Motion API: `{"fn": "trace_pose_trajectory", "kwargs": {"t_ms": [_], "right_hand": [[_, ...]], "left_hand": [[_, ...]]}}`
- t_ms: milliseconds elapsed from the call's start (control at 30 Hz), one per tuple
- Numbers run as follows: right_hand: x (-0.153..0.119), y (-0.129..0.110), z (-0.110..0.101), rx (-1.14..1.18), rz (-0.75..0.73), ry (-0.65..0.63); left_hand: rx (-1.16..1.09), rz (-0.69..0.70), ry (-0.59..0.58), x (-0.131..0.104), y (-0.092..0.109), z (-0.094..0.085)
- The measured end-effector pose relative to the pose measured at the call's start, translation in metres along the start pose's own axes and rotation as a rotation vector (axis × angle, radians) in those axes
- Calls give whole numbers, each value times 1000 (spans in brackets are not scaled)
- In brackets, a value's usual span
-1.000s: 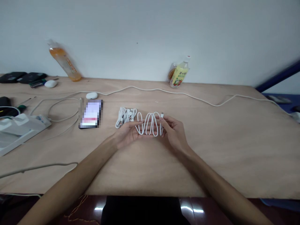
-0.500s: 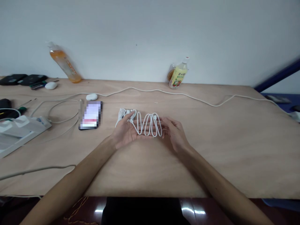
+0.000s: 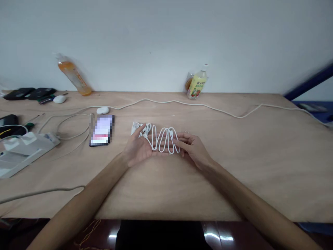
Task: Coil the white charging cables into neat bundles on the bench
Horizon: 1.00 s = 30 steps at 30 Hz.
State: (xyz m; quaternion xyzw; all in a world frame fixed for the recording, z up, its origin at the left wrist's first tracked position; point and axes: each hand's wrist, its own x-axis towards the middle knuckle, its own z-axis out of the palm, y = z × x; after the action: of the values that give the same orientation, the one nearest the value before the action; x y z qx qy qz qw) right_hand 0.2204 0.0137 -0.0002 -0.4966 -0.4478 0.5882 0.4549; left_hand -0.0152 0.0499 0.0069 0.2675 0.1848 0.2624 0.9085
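A white cable point(image 3: 161, 139) lies in loose loops across the upturned palm and fingers of my left hand point(image 3: 139, 149), which is spread flat. My right hand point(image 3: 194, 147) pinches the loops at their right end, its thumb on top of them near a white plug. Another plug of the cable lies near my left thumb. Just behind that thumb a bundle of white cables point(image 3: 134, 126) rests on the wooden table point(image 3: 161, 187).
A phone point(image 3: 102, 130) and a white earbud case point(image 3: 102, 110) lie left of my hands. A power strip point(image 3: 28, 151) is farther left. Two bottles point(image 3: 75, 78) point(image 3: 197, 84) lean on the wall. A long cable point(image 3: 215, 108) crosses the table behind.
My right hand has moved slightly left onto the loops, and its thumb and fingers have closed on them. My left hand stays spread beneath the cable. The view has shifted a little.
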Motion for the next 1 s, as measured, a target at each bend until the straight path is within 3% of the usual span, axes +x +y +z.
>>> {"fn": "trace_pose_trajectory", "kwargs": {"t_ms": [433,600,800,1000], "right_hand": [[0,8,-6,12,-44,17],[4,10,-8,5,-34,-27],[5,11,-9,52,-8,50],[3,5,-9,184,60,-2]], "left_hand": [[171,-17,94,4,-4,7],[141,-6,82,4,-5,6],[106,20,87,4,-5,4],[69,43,145,4,-3,6]]}}
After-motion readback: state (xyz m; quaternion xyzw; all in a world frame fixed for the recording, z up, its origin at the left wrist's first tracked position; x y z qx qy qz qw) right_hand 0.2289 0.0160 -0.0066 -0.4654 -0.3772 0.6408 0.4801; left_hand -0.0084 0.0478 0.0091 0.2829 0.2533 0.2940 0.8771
